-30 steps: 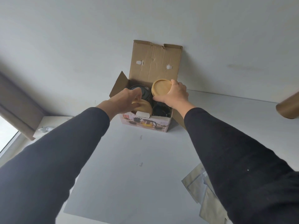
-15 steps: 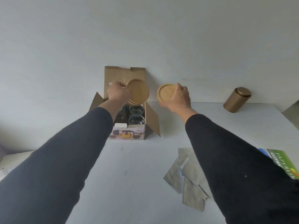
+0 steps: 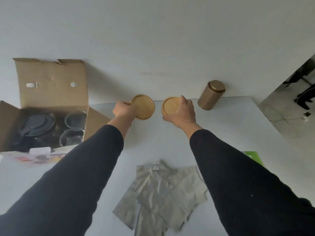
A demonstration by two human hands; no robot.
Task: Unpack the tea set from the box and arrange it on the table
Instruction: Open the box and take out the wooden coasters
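1. The left hand (image 3: 123, 109) holds a round wooden coaster (image 3: 144, 106) by its edge, with the fingers curled round it. This coaster is tipped up so its flat face shows.
2. The right hand (image 3: 183, 111) holds a second wooden coaster (image 3: 169, 105) the same way, with the fingers curled over its right edge.
3. The two coasters are side by side, near each other but not touching. They are out over the far part of the white table (image 3: 162, 143), to the right of the box.
4. The cardboard box (image 3: 51, 82) sits at the left with its flaps open and its back flap standing up.
5. Inside the box is a glass teapot (image 3: 36, 126) with a dark lid, on the left side.
6. Two glass cups (image 3: 75, 118) sit in the box on the right side, one behind the other.
7. A gold tin (image 3: 210, 95) with its lid on stands at the back of the table, just right of the right hand.
8. Some crinkly silver bags (image 3: 162, 193) lie flat on the table between the two black sleeves.
9. A green paper (image 3: 254, 157) peeks out by the right sleeve.
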